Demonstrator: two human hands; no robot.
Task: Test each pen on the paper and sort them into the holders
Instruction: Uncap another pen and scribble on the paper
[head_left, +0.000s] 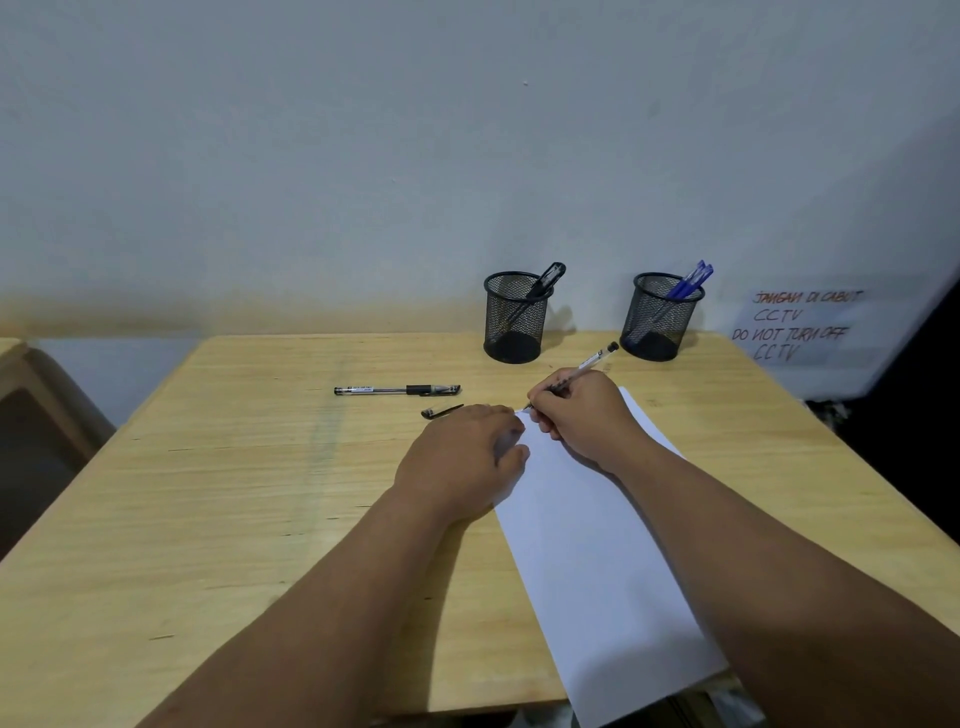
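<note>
A slim clear-barrelled pen with a black end plug (592, 359) is pinched in a writing grip by the right hand (576, 415), fingers closed narrow around its lower barrel, tip down at the far corner of the white sheet of paper (597, 545). The sheet is pinned by the left hand (462, 460), fingers curled flat on its edge and holding nothing. Just beyond the left fingertips a loose black pen cap (440, 411) is seen, and past it a capped black-grip gel pen (397, 389) is lying on the pale wooden table (208, 493).

The pen is judged light, stiff and smooth; it is best held low at the grip. The paper looks thin and likely to slide. Well beyond the right knuckles, black pens are held in the left black mesh holder (514, 317) and blue ones in the right mesh holder (660, 317).
</note>
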